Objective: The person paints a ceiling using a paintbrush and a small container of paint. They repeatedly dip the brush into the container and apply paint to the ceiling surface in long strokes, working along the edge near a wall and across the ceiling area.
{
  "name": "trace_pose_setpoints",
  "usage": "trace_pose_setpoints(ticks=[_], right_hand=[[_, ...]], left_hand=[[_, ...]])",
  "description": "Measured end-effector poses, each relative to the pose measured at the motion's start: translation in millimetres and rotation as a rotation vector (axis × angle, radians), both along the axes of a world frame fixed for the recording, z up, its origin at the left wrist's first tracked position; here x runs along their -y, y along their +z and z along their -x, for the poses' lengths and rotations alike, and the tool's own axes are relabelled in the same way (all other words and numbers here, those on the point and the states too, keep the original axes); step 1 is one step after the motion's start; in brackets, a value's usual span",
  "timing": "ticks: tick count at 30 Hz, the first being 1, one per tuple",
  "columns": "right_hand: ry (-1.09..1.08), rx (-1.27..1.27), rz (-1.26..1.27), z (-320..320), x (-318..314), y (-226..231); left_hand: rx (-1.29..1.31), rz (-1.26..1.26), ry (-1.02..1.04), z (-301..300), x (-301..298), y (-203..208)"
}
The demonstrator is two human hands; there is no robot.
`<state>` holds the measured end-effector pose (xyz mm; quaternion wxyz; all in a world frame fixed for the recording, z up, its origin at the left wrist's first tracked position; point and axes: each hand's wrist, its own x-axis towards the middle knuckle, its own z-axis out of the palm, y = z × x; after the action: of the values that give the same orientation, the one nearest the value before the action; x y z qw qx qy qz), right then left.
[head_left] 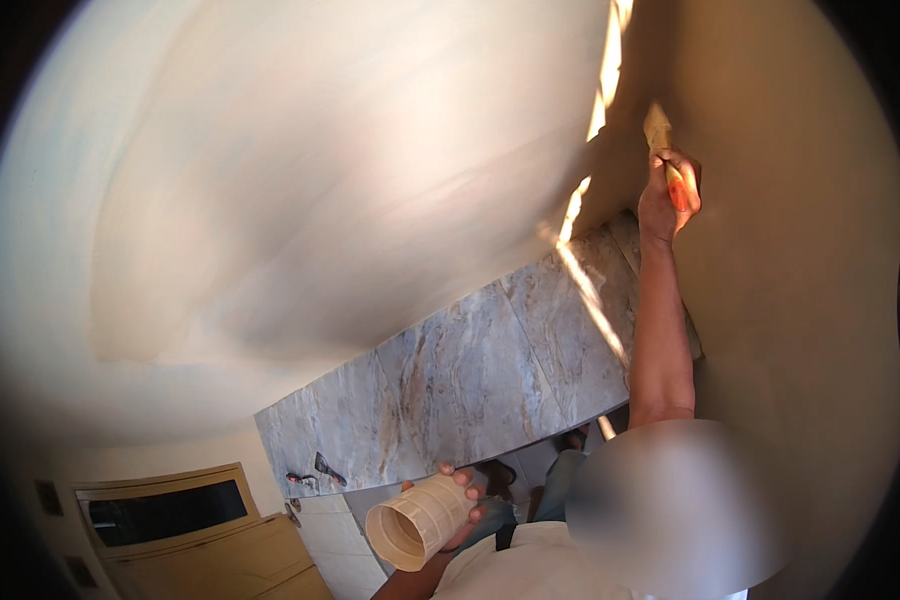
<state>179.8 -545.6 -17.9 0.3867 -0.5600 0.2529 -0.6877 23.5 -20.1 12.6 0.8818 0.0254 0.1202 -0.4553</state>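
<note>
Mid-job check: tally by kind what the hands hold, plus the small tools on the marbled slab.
Brush, in the right hand: 1
Beige container, in the left hand: 1
Small dark tools, exact type unclear, on the marbled slab: 2
Total: 4

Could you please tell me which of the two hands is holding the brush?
The right hand, outstretched higher in the view, grips the brush; the left hand, lower down, holds a cream, ribbed container instead.

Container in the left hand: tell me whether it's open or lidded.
Open: the pale container has no lid, and its inner wall shows through the mouth. How full, I cannot tell.
</note>
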Motion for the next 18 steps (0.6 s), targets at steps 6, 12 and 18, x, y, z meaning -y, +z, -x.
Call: trace_pose_setpoints(ticks=[6,12,18], right_hand=[[0.034,-0.242,0.295,-59,-128,24],[0.696,-0.192,0.463,-79,-292,29],[0.534,-0.065,0.122,-51,-177,22]], left_hand=[[-0.017,0.016,0.032,-1,-16,-6],[0.005,0.009,0.027,-9,-35,0],[0.042,-0.015,0.020,-18,-79,-11]])
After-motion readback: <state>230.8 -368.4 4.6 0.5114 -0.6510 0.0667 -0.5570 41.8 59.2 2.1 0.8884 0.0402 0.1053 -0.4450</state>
